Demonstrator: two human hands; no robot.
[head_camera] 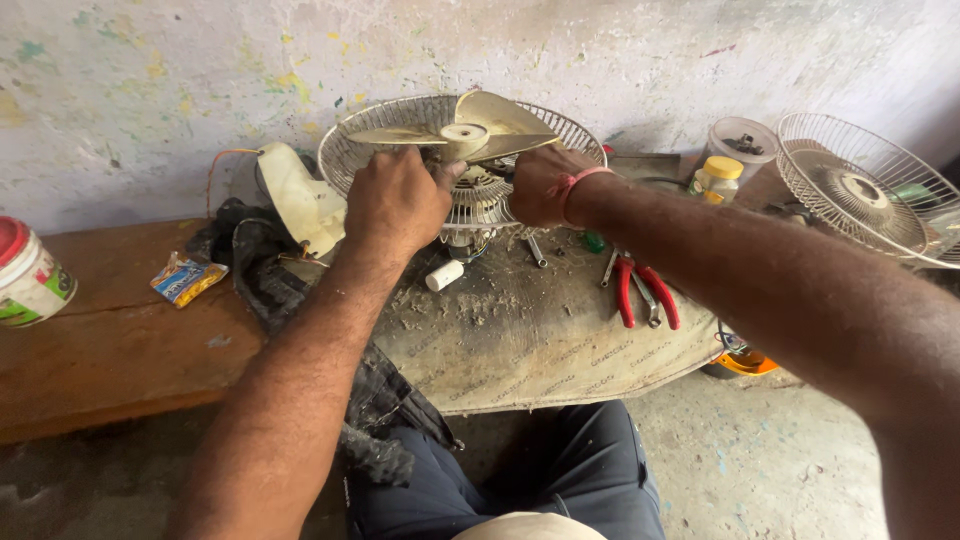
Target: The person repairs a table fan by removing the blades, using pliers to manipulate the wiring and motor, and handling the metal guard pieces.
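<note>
Cream plastic three-bladed fan propeller (pixel 462 128), dusty and yellowed, sits against its round wire guard (pixel 400 120) by the wall, where I see my left hand (pixel 397 200) and right hand (pixel 540 185) both curled closed around its hub.

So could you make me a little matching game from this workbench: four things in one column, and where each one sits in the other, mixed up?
Things:
1. pliers with red handles
2. white tub with a red lid
3. spare wire fan guard
4. cream fan blade

Places:
A. far right, by the wall
B. far left on the wooden bench
C. above the left hand and right hand
D. on the dusty mat, below the right forearm

Pairs: 1-D, 2-B, 3-A, 4-C
</note>
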